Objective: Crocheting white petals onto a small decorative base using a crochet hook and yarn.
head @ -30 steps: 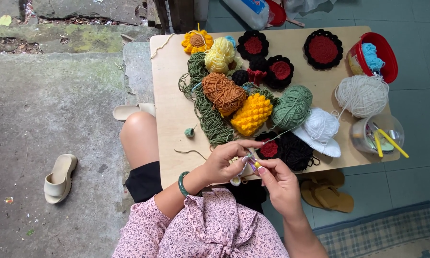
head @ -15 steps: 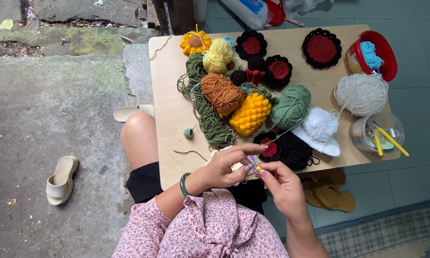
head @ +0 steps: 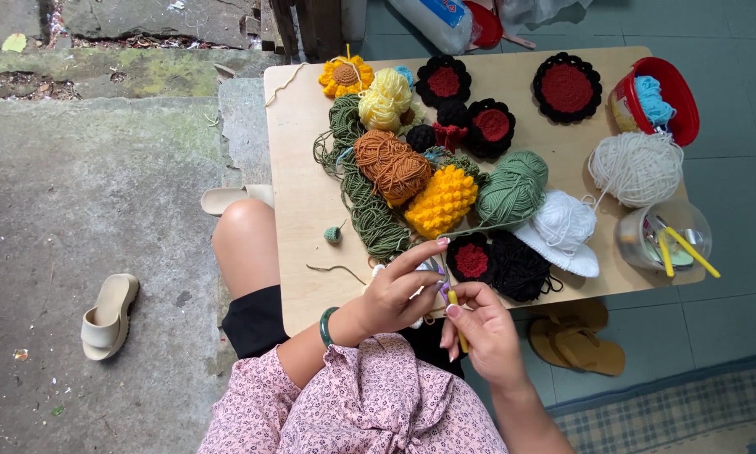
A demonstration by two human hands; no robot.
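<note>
My left hand [head: 392, 294], with a green bangle on the wrist, pinches a small pale crochet piece [head: 421, 277] at the near edge of the wooden table [head: 302, 176]. My right hand [head: 484, 329] grips a yellow crochet hook [head: 458, 319] whose tip meets that piece. Green yarn runs from the piece toward the green yarn ball [head: 514, 187]. Just beyond my fingers lie a black and red crocheted round [head: 472, 259] and a black crocheted piece [head: 521, 265].
The table holds a yellow textured piece [head: 442, 202], an orange yarn ball [head: 392, 166], a white yarn ball [head: 637, 168], a white crocheted hat [head: 563, 231], a red bowl [head: 680, 97] and a clear cup of tools [head: 663, 240]. Sandals [head: 107, 315] lie on the concrete; brown slippers [head: 575, 340] under the table.
Both hands stay together at the table's near edge, shifting slightly as they work the hook and piece. The view has drifted a little.
</note>
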